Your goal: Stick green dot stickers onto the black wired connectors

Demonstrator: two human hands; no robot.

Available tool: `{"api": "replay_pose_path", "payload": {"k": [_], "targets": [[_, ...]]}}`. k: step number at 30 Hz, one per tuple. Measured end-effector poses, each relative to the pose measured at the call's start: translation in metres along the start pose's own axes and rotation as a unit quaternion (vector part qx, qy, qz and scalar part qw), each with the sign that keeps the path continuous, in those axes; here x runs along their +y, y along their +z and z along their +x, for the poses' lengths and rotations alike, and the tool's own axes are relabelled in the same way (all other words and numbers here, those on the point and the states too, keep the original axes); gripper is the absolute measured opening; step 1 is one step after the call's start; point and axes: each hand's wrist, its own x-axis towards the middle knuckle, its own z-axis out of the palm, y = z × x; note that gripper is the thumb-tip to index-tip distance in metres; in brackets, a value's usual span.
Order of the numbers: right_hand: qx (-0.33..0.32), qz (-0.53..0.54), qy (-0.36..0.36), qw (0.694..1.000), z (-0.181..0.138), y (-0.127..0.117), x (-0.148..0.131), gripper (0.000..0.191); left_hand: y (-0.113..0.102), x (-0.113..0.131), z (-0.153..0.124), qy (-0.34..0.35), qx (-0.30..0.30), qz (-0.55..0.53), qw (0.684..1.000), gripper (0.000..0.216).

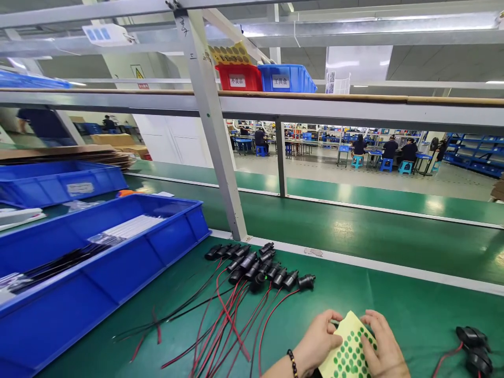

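A pale yellow sheet of round green stickers is held up above the green bench at the lower right. My left hand, with a beaded bracelet at the wrist, grips its left edge between thumb and fingers. On the opposite edge my right hand is closed, its thumb over the dots. Left of my hands lies a cluster of black cylindrical parts with red and black wires trailing toward me. A green dot shows on one of them. Two more black wired parts rest at the far right.
A long blue bin with white and black strips stands on the left, another blue bin behind it. A grey post rises behind the cluster. Overhead, a shelf carries a red box and a blue box. People sit farther back.
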Motion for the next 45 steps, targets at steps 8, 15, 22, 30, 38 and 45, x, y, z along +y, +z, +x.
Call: {"api": "replay_pose_path", "payload": {"k": [8,15,22,30,38,45], "targets": [[0.062,0.04,-0.067,0.995,-0.003,-0.006,-0.035,0.016,-0.002,0.011,-0.001,0.029,0.007,-0.057,0.998,0.026],[0.087,-0.01,-0.14,0.986,0.004,-0.018,-0.029,0.009,0.001,0.021,-0.005,0.025,0.008,-0.143,0.989,0.032],[0.109,0.097,-0.04,0.988,0.002,-0.019,-0.057,0.022,0.009,0.034,-0.018,0.058,-0.047,-0.222,0.972,0.033],[0.11,0.037,-0.128,0.985,0.006,-0.018,-0.043,0.01,0.012,0.034,-0.025,0.075,-0.054,-0.214,0.972,0.047],[0.123,-0.015,-0.163,0.979,0.005,-0.02,-0.044,0.009,0.015,0.037,-0.03,0.102,-0.058,-0.186,0.976,0.049],[0.095,-0.053,-0.168,0.98,0.005,-0.02,-0.04,0.01,0.017,0.036,-0.031,0.095,-0.057,-0.201,0.973,0.048]]}}
